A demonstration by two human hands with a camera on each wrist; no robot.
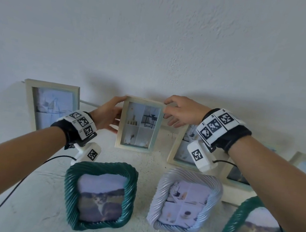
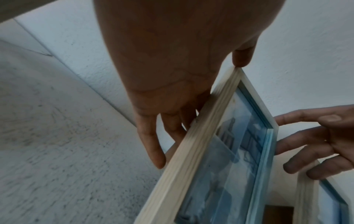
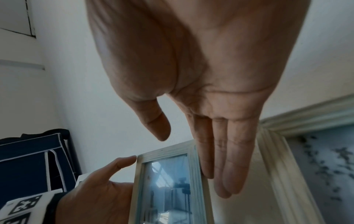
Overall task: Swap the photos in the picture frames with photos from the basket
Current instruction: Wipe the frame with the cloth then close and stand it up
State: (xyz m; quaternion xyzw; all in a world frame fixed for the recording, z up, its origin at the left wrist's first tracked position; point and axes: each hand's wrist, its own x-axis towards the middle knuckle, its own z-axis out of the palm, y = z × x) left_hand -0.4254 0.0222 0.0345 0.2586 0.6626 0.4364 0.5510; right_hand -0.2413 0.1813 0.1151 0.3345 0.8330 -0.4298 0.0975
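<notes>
Your left hand (image 1: pixel 107 114) grips the left side of the pale wooden frame (image 1: pixel 140 124): the thumb sits at its top left corner and the fingers (image 2: pixel 153 145) reach behind its left edge. The frame stands upright near the back of the white bench (image 1: pixel 17 205), close to the wall (image 1: pixel 159 38), and its photo (image 1: pixel 140 124) shows a four-part picture of room interiors.

Your right hand (image 1: pixel 183 113) is at the frame's right side with fingers spread and mostly straight. In the right wrist view its fingers (image 3: pixel 226 159) lie along the right edge while the thumb (image 3: pixel 155 125) hangs clear of the top rail. Whether those fingers actually press the wood, you cannot tell.

To the left stands a second wooden frame (image 1: pixel 50 105), and another (image 1: pixel 183 145) stands to the right, partly behind your right wrist. In front, closer to you, a dark green ribbed frame (image 1: pixel 98 195) with a cat photo sits left of a pale lilac ribbed frame (image 1: pixel 185 201); a second green frame (image 1: pixel 250 228) stands further right, under your right forearm.
</notes>
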